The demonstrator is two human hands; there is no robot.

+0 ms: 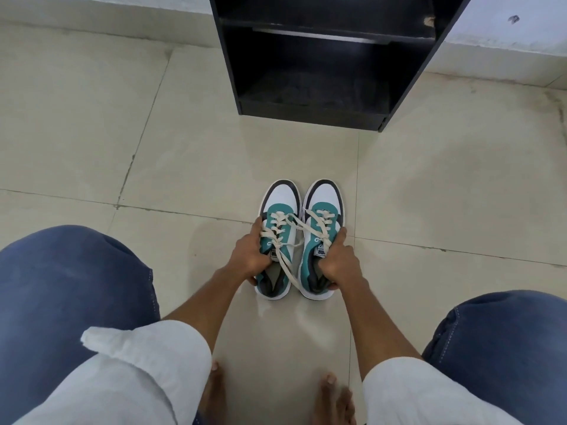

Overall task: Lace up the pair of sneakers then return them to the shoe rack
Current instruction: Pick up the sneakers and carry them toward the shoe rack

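Two teal, white and grey sneakers stand side by side on the tiled floor, toes pointing away from me. My left hand grips the left sneaker at its outer side and collar. My right hand grips the right sneaker the same way, fingers inside its opening. Cream laces are threaded through both shoes, and their loose ends cross over between the two. The black shoe rack stands straight ahead, its lower shelves dark and with nothing visible on them.
My knees in blue jeans flank the shoes on both sides, and my bare feet rest on the floor near the bottom edge. A white wall base runs behind the rack. Beige floor tiles stretch to the left and right.
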